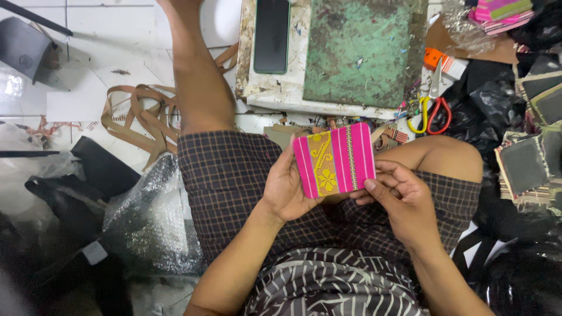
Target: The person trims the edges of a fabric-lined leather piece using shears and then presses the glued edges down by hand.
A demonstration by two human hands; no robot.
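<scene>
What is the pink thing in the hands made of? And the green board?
The pink pouch, held by the left hand and right hand, looks like woven cloth: matte, with striped bands and a yellow thread pattern. The green board could be a worn rubbery cutting mat; its surface is scuffed and blotchy.

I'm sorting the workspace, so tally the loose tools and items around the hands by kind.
Pink woven pouch, held by left hand and right hand: 1
Scissors: 1
Phone: 1
Green cutting mat: 1
Brown strap bundle: 1
Total: 5
</scene>
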